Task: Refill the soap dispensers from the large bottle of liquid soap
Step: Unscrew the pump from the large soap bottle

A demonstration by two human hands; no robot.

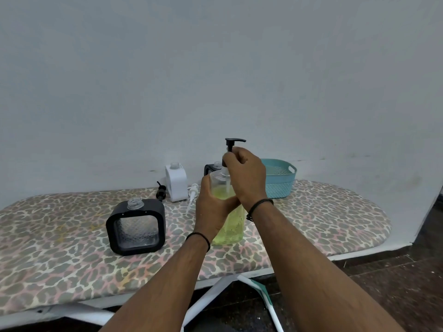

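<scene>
The large clear bottle point(231, 227) of yellow-green liquid soap stands upright on the board. My left hand point(212, 207) grips its body. My right hand point(247, 174) grips the collar of its black pump point(233, 142) at the neck. A black square dispenser point(136, 226) with an open threaded neck stands to the left. A white dispenser point(176, 182) with an open neck stands by the wall. Another black dispenser point(212, 167) shows partly behind the bottle. A loose black pump point(160, 191) and a loose white pump point(191, 195) lie on the board.
Everything sits on an ironing board point(60, 248) with a leopard-print cover, set against a grey wall. A teal perforated basket point(280, 178) stands at the back right. The board's white legs point(261, 298) and a dark floor lie below the near edge.
</scene>
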